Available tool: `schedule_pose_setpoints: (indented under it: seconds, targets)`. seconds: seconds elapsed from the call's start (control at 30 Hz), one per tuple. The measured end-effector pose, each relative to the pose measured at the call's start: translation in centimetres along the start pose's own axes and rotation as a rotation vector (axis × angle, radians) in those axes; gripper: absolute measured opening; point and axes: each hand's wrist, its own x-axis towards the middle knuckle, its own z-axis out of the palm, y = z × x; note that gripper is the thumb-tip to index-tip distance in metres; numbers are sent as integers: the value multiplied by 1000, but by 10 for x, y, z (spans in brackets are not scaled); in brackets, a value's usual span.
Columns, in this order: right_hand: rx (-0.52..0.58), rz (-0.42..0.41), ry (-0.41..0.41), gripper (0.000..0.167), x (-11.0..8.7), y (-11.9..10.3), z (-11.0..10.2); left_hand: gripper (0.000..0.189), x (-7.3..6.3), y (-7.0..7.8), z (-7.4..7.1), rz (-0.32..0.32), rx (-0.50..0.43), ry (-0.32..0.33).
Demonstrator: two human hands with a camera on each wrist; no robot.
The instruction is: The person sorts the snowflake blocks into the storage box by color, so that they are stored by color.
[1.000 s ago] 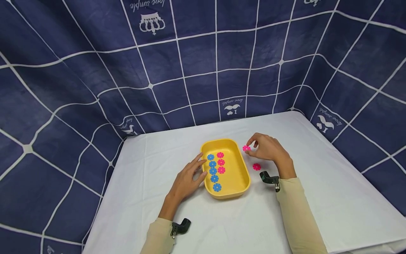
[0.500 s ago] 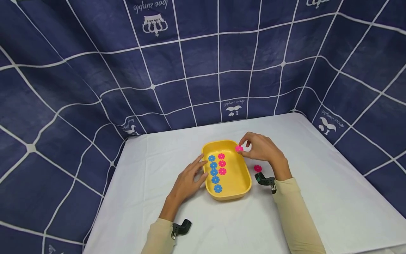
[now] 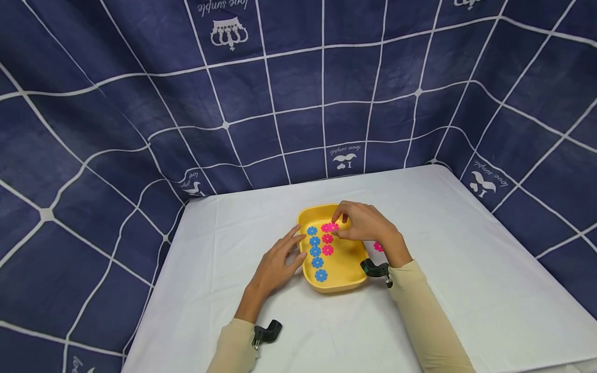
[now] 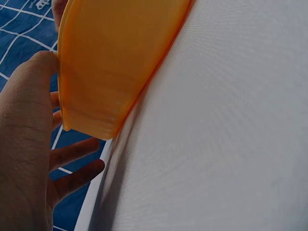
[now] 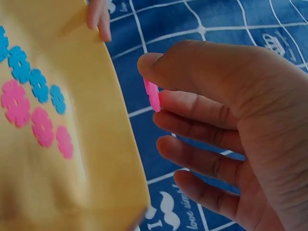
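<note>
A yellow plastic tray (image 3: 344, 267) lies on the white-covered table. Several blue snowflake discs (image 3: 321, 275) form a column inside along its left side, with three pink snowflake discs (image 3: 328, 250) in a second column beside them. My right hand (image 3: 366, 224) is over the tray's far right part and pinches one more pink snowflake disc (image 5: 152, 95) between thumb and forefinger, the disc edge-on in the right wrist view. In the head view it overlaps the farthest pink disc of the column. My left hand (image 3: 276, 263) rests at the tray's left rim, fingers extended and thumb touching the rim.
Another pink disc (image 3: 378, 246) lies on the white tablecloth (image 3: 224, 248) right of the tray, partly hidden by my right wrist. Dark blue checked curtains (image 3: 298, 124) rise at the back and both sides of the table. A small black camera is worn on each wrist.
My right hand has carried the pinched pink disc leftward, from beside the tray across its right rim to over the pink column. My left hand has stayed at the left rim.
</note>
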Motion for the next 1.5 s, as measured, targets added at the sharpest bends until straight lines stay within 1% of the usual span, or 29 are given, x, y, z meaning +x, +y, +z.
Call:
schedule_pose_setpoints:
  seconds: [0.2,0.57,0.77,0.97,1.1,1.23,1.37,1.5]
  targets:
    - [-16,-61,-30,32,7,-6,9,53,1,-1,0,8,-5,3]
    - [-44,-63,-121,31,20,-11,16,53,2,-2,-1,11,2,3]
    - [-89,-81,-204,30,24,-14,17,56,2,-2,-2,10,-2,-4]
    - [-166,-133,-273,28,30,-17,21,53,2,-3,-2,20,-3,4]
    - [-198,-157,-340,29,33,-21,23,54,2,-3,-2,25,-2,5]
    - [-252,-192,-413,28,36,-23,27,54,2,-3,-2,17,-3,-8]
    - [-318,-225,-468,26,37,-25,29,55,2,-2,-3,10,5,-18]
    - [-354,-220,-530,25,38,-29,32,54,2,-3,-4,14,8,-20]
